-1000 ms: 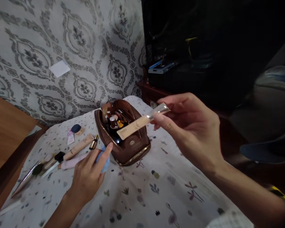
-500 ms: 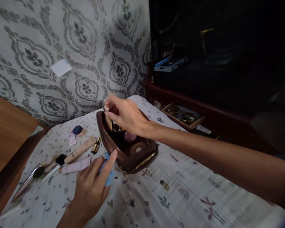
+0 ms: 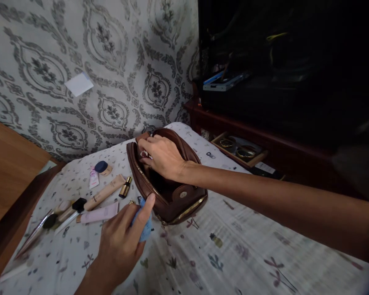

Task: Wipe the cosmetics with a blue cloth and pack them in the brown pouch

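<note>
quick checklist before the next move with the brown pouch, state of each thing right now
1. Brown pouch open, sitting on the table: ok.
2. Right hand inside the pouch; gripping anything: cannot tell.
3. Left hand pinching the blue cloth beside the pouch: ok.
4. Beige tube, pink tube and gold-capped bottle lying left of the pouch: ok.
5. Free room inside the pouch: cannot tell.
</note>
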`<action>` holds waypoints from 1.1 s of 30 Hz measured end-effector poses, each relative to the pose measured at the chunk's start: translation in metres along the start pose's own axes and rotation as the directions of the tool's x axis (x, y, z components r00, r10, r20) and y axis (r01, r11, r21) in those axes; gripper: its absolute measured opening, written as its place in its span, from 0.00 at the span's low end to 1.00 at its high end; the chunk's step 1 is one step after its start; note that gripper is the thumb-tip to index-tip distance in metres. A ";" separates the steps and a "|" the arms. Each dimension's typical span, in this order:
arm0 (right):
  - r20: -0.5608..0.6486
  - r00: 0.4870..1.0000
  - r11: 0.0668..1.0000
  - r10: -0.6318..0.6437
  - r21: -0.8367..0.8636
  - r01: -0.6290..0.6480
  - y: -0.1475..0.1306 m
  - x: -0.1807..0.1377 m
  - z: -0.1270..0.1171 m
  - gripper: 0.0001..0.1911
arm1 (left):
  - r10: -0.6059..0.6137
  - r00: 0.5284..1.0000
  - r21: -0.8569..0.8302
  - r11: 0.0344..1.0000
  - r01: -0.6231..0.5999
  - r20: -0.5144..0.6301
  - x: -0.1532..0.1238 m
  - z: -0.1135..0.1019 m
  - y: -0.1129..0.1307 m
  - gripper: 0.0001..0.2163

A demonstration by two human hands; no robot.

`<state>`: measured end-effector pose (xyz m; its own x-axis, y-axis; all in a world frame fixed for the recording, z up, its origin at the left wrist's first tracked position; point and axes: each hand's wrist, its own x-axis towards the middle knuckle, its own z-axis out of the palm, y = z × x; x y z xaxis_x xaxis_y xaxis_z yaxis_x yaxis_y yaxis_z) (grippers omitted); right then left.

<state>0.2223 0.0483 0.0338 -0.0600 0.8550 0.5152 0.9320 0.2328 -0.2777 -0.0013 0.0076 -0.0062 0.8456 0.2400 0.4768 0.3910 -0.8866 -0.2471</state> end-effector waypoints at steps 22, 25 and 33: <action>-0.239 0.954 0.855 0.179 0.519 -0.031 0.012 -0.029 -0.034 0.09 | -0.025 0.998 0.051 0.998 0.022 0.055 0.007 -0.004 0.005 0.35; -0.228 0.956 0.846 0.186 0.533 -0.037 0.014 -0.038 -0.034 0.09 | -0.012 0.998 0.057 0.998 0.009 0.055 0.010 -0.002 0.006 0.36; -0.310 0.908 0.696 0.282 0.717 0.029 0.006 -0.059 -0.055 0.10 | -0.013 0.999 0.045 0.999 0.011 0.040 0.016 0.001 0.008 0.27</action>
<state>0.2509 -0.0262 0.0462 0.3188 0.6983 0.6408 0.3908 0.5191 -0.7601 0.0151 0.0050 -0.0011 0.8545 0.2673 0.4455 0.4162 -0.8654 -0.2791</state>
